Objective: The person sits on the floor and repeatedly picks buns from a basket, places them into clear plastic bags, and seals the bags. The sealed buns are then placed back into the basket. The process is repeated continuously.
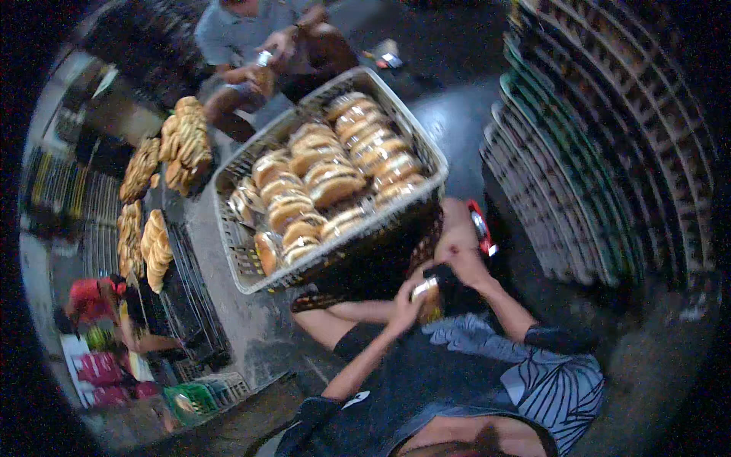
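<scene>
My left hand (pixel 409 303) is closed around a wrapped bread piece (pixel 431 299) in shiny clear film, held above my lap. My right hand (pixel 466 265) is just to the right of it, by my knee; blur hides its fingers. Next to that hand is a red and white object (pixel 482 228), and I cannot tell whether the hand touches it. In front of me stands a pale plastic crate (pixel 237 263). Rows of wrapped round breads (pixel 331 179) lean on each other inside it.
Tall stacks of crates or trays (pixel 563 167) rise on the right. Across the crate a seated person (pixel 255 46) handles a small item. At left, unwrapped breads (pixel 186 141) are piled beside a rack (pixel 199 282). A person in red (pixel 95 297) and a green basket (pixel 194 400) are lower left.
</scene>
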Demonstrator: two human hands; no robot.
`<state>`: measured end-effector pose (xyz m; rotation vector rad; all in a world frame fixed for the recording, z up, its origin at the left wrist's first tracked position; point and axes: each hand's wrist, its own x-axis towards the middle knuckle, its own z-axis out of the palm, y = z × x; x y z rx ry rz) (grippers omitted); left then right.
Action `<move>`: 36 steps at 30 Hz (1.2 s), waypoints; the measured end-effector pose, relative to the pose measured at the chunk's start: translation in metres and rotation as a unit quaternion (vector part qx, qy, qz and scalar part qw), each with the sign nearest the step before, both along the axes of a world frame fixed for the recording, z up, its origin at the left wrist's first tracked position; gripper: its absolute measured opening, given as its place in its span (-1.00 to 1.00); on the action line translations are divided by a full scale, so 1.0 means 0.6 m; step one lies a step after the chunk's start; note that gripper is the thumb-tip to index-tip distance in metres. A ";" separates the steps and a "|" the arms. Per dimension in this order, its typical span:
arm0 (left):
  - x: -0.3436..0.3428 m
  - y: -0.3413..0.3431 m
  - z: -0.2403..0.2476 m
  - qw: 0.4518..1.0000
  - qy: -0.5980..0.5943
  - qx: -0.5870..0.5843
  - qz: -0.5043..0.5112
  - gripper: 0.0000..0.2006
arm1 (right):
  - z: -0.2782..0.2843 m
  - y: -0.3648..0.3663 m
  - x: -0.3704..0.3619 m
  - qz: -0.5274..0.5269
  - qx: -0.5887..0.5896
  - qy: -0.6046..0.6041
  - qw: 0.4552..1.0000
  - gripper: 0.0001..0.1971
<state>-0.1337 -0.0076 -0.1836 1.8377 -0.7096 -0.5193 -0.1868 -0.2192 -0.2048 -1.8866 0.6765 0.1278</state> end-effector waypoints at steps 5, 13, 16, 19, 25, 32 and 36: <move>-0.005 -0.026 0.016 0.984 0.053 0.040 0.167 -0.73 | -0.195 -0.161 -0.029 -0.090 -0.242 0.207 0.944 -0.53; 0.026 0.010 0.044 0.935 0.087 -0.031 0.344 -0.74 | -0.310 -0.181 -0.114 -0.057 -0.308 0.202 0.928 -0.67; 0.056 0.006 0.074 0.920 0.052 -0.018 0.389 -0.75 | -0.371 -0.194 -0.191 -0.061 -0.329 0.269 0.903 -0.67; 0.060 0.052 0.085 0.904 -0.011 -0.042 0.426 -0.75 | -0.294 -0.178 -0.169 0.040 -0.173 0.254 0.951 -0.65; 0.091 0.017 0.124 0.932 -0.159 -0.062 0.319 -0.78 | 0.122 -0.063 0.042 0.137 0.203 -0.143 0.959 -0.62; 0.115 0.024 0.202 0.887 -0.371 -0.193 0.194 -0.73 | 0.344 0.089 0.228 0.396 -0.020 -0.119 0.910 -0.72; 0.120 0.053 0.210 0.866 -0.424 -0.200 0.173 -0.72 | 0.305 0.115 0.274 0.447 -0.014 -0.066 0.892 -0.61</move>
